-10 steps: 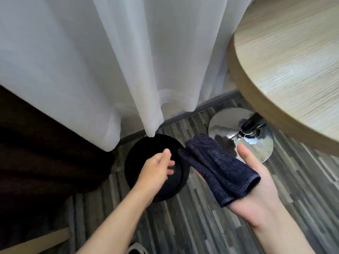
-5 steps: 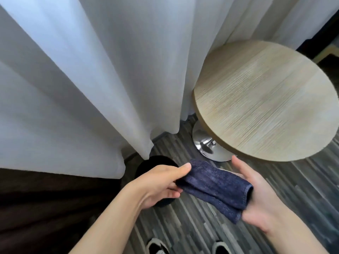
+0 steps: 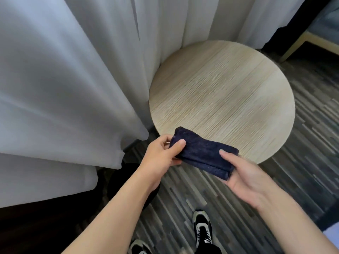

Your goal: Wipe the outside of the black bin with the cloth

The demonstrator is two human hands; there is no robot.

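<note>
A folded dark blue cloth [image 3: 201, 153] is held between both hands above the near edge of the round table. My left hand [image 3: 161, 154] pinches its left end with thumb and fingers. My right hand [image 3: 244, 175] supports its right end from below, thumb on top. The black bin [image 3: 121, 180] stands on the floor under my left forearm, below the curtain hem; my arm hides most of it.
A round light-wood table [image 3: 229, 92] stands just ahead. White sheer curtains [image 3: 64, 79] hang at the left and behind. A dark wooden surface [image 3: 36, 226] fills the lower left. My shoes [image 3: 202, 228] stand on the striped grey floor. A chair leg [image 3: 300, 43] shows upper right.
The view has risen and pulled back, so the whole tabletop shows. My left hand left the bin rim and took the cloth's left end. The cloth went from my right palm to both hands.
</note>
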